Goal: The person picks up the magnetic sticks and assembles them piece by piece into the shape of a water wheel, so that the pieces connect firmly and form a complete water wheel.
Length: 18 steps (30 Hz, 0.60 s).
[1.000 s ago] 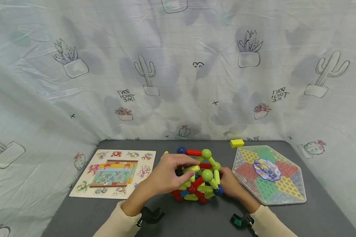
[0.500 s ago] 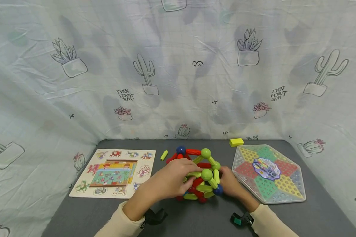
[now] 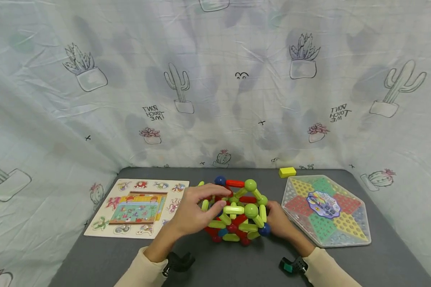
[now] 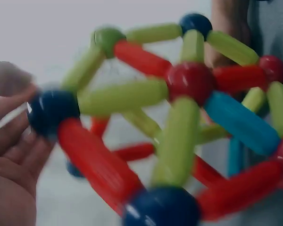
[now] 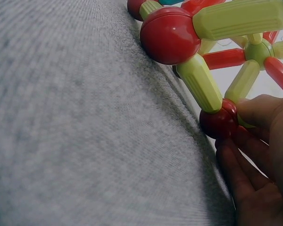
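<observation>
A magnetic ball-and-rod structure (image 3: pixel 231 228) of red, lime, blue and green parts stands on the table. My left hand (image 3: pixel 192 211) is over its upper left side, fingers apart and thumb extended. A lime rod (image 3: pixel 234 210) lies just past the thumb tip, its right end at a green ball (image 3: pixel 251 210). In the left wrist view, the left hand (image 4: pixel 14 150) is partly hidden behind a blue ball (image 4: pixel 53 113). My right hand (image 3: pixel 278 221) holds the structure's right side. The right wrist view shows its thumb and fingers around a low red ball (image 5: pixel 219 120).
A wooden animal puzzle board (image 3: pixel 98 209) lies at the left with picture cards on it. On the right is a hexagonal Chinese checkers box (image 3: pixel 323 205). A yellow block (image 3: pixel 287 172) sits near the back edge. A loose lime rod (image 3: pixel 201 183) shows behind the left hand.
My left hand carried the lime rod rightward to the green ball and let go of it, then drew back left. The right hand stays on the structure.
</observation>
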Each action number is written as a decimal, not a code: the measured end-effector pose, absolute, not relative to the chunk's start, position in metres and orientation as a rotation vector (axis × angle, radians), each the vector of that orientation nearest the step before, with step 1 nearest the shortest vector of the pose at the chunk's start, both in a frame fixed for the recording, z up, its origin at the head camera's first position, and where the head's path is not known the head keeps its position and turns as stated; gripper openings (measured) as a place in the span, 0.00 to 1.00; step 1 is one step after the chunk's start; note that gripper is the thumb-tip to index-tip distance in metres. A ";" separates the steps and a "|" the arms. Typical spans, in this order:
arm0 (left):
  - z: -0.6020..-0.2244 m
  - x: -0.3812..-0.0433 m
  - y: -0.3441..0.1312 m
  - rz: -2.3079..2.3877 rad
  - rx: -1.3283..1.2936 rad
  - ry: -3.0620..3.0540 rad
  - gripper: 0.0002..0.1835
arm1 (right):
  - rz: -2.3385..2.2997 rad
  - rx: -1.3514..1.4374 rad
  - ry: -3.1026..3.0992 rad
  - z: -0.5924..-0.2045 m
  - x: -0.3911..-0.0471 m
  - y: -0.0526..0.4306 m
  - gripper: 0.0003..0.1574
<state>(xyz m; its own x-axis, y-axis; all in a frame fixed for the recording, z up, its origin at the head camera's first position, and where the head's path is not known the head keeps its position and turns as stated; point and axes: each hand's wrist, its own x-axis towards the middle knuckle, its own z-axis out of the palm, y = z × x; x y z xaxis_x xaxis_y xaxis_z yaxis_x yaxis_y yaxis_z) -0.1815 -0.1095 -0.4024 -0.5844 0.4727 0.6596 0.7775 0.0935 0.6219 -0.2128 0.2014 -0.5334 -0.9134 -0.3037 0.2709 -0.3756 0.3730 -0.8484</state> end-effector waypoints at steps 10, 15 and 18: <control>-0.457 -0.220 -0.158 -2.116 -0.673 -1.928 0.15 | 1.583 0.635 -2.535 -0.536 -0.214 0.202 0.06; -0.476 -0.236 -0.162 -1.858 -0.342 -2.255 0.17 | 1.581 0.647 -2.536 -0.536 -0.214 0.203 0.07; -0.487 -0.248 -0.160 -1.431 -0.272 -2.510 0.16 | 1.604 0.683 -2.528 -0.536 -0.213 0.203 0.09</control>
<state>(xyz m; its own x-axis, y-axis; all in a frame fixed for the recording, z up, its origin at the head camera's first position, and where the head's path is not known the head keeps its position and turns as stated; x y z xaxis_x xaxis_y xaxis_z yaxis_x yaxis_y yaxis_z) -0.2479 -0.1602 -0.4873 -0.9542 0.0425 0.2963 0.2766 0.5035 0.8185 -0.2134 0.2029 -0.5360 -0.8987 -0.3291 0.2899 -0.4025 0.3561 -0.8433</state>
